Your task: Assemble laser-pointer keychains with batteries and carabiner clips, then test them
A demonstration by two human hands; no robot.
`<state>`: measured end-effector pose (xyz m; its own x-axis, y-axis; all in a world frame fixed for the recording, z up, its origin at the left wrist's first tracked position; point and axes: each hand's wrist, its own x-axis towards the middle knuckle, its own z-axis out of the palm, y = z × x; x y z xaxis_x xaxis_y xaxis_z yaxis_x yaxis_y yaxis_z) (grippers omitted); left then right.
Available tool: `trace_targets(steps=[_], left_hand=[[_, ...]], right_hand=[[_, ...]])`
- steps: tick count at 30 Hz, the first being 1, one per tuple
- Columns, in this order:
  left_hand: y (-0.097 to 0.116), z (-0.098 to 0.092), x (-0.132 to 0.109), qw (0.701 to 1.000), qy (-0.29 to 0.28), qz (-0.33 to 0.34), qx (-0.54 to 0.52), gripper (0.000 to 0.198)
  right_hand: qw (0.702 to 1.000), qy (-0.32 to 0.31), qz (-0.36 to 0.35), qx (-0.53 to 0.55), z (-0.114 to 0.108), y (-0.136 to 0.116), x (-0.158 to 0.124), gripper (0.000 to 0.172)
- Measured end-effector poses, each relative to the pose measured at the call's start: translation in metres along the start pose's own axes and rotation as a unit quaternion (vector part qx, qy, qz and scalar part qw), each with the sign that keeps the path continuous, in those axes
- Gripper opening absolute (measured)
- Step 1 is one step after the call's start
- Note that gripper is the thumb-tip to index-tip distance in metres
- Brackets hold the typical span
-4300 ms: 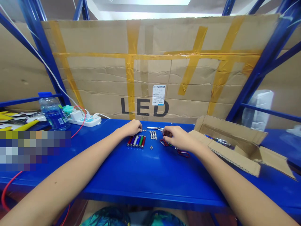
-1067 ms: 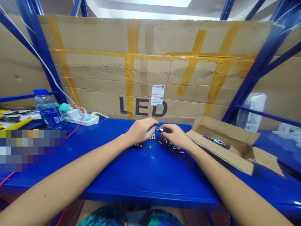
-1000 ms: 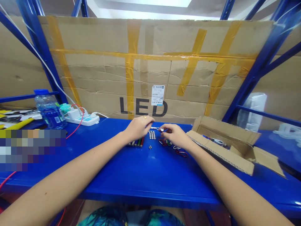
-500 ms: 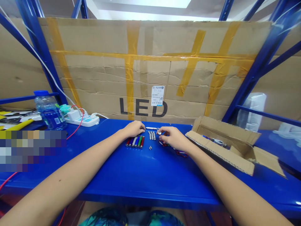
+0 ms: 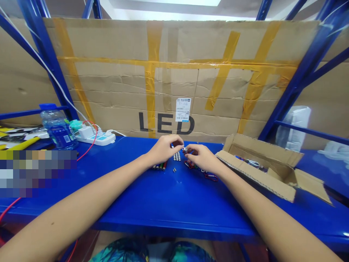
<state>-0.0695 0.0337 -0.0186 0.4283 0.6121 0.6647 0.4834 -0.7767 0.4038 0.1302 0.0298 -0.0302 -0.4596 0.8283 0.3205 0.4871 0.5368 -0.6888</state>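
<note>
Since the last frame my hands have come together above the blue steel shelf. The right hand pinches a small silver disc in tight fingertips, which is the steady grip this fine work needs. The left hand pinches something slim, too hidden to name, just beside it, above the button cells.

Bright light fell from a ceiling panel, shadows stayed soft, glare touched the blue shelf, and wide-angle distortion bent the rack uprights outward.
</note>
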Motion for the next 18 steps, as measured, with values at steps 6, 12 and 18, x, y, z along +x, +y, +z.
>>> trace_targets(steps=[6,12,18], left_hand=[[0.0043,0.0061,-0.0033,0.998,-0.027,0.052,0.017,0.013],[0.0030,0.0036,-0.0048,0.997,-0.036,0.063,0.018,0.016],[0.0065,0.0018,-0.0033,0.999,-0.035,0.016,-0.017,0.016]], right_hand=[[0.996,-0.029,0.044,0.077,0.0012,-0.0082,-0.0028,0.007],[0.990,-0.034,0.060,0.124,0.0040,-0.0056,-0.0011,0.004],[0.986,-0.028,0.056,0.153,0.0034,-0.0058,-0.0001,0.009]])
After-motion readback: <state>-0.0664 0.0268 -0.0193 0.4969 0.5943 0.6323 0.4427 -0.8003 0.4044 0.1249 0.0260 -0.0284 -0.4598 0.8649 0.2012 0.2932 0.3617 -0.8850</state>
